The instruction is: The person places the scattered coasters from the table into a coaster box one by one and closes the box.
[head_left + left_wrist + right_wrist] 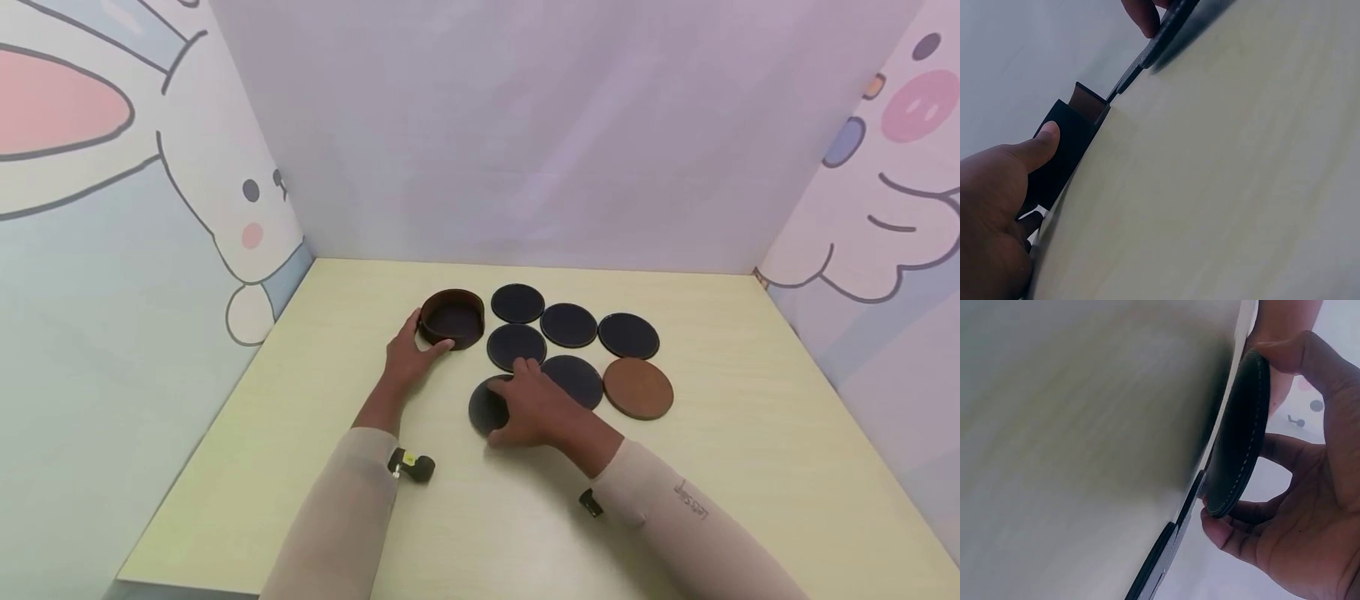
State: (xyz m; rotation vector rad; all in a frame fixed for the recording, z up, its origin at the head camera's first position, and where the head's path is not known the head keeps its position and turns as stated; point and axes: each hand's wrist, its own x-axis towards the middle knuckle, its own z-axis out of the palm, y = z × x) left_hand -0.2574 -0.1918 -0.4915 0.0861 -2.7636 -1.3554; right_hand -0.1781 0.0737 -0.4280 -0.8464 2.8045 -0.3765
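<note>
Black coasters (pixel 568 325), one brown coaster (pixel 638 388), dark brown holder (pixel 452 317), pale yellow table (pixel 750 433).

- A small line of dark print ran along the right sleeve (pixel 690 502) near the wrist, too small and tilted to read with certainty.
- Nothing else in any view bore readable text, numbers or signs.
</note>
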